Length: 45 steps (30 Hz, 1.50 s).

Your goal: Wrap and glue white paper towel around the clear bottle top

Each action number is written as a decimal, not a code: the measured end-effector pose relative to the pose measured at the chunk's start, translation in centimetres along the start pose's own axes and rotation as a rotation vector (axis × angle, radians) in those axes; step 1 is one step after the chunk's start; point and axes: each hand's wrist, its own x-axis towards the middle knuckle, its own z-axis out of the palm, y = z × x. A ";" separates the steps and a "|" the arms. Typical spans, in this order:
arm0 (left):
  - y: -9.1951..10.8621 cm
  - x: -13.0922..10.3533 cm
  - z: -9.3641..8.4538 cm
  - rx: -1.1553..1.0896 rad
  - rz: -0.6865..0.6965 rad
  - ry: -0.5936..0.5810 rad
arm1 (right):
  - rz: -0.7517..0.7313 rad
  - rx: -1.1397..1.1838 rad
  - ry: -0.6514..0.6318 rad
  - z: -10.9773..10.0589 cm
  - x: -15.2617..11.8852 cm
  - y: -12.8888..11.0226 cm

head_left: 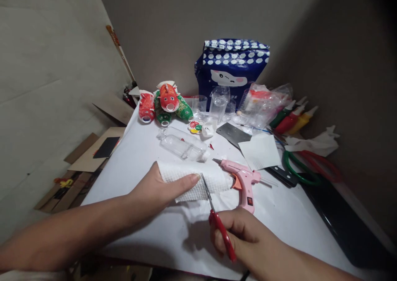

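My left hand [167,192] grips a white textured paper towel [189,169], its thumb lying across the front near the middle. In my right hand [238,231] is a pair of red-handled scissors [221,229], fingers closed about the handles. The blades reach up onto the towel just right of my left thumb; I cannot tell whether they are parted. Just behind and right of the towel lies a pink hot glue gun [243,179] with an orange trigger. Clear plastic bottles [180,144] lie on their sides beyond the towel.
Several red and green painted fish figures [169,97] stand at the back left. A blue bag [232,72] is behind clear plastic cups [220,101]. Paint bottles [290,117], a white paper square [259,151], a black-handled knife [282,175] and green-handled scissors [299,171] lie right.
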 end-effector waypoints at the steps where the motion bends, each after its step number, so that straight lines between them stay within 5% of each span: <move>1: 0.0 0.0 0.0 0.020 -0.007 0.009 | 0.001 0.013 -0.002 0.0 0.0 -0.2; 8: 0.0 -0.4 0.4 0.124 -0.027 0.115 | 0.013 0.043 -0.007 0.1 -0.2 -1.0; 20: -0.6 0.2 -0.6 -0.180 -0.059 -0.049 | 0.004 -0.008 0.023 0.1 -0.2 -0.8; 45: 0.3 -0.5 0.0 -0.009 -0.099 -0.086 | -0.051 -0.061 0.041 0.4 -0.3 -0.9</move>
